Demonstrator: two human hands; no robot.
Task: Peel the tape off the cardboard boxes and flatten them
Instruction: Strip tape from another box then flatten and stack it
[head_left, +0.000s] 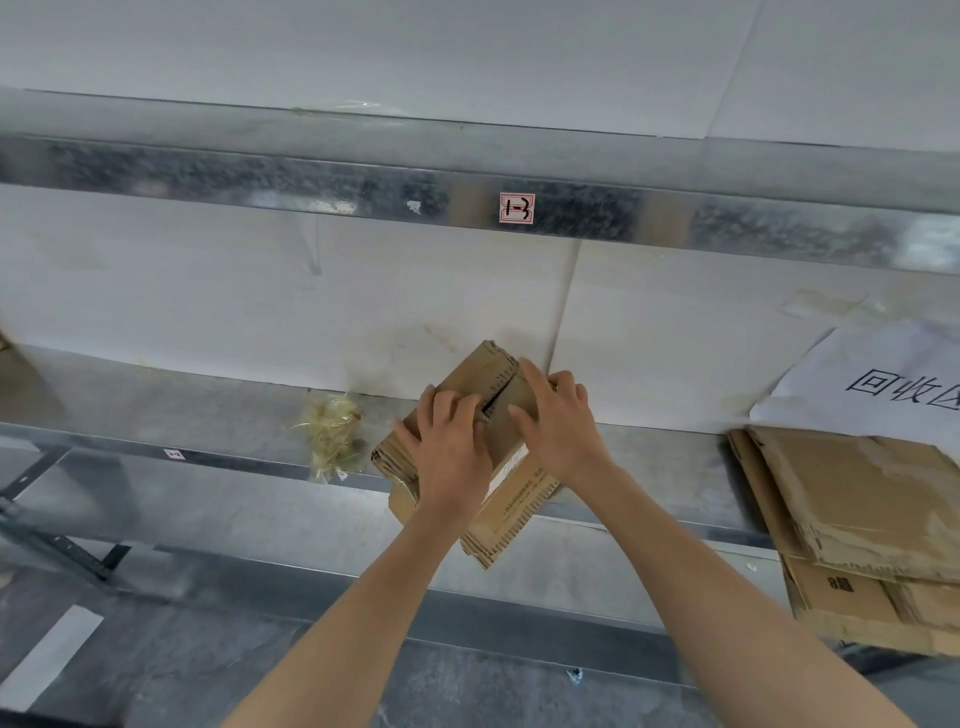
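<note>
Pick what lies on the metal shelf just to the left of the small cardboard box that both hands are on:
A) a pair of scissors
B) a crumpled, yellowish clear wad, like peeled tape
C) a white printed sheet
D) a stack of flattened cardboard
B: the crumpled wad sits on the shelf left of the small box, while the flattened cardboard and the white printed sheet are both off to the right.

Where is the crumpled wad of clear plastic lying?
In the head view, the wad lies on the metal shelf, left of centre, just left of the cardboard box.
</note>
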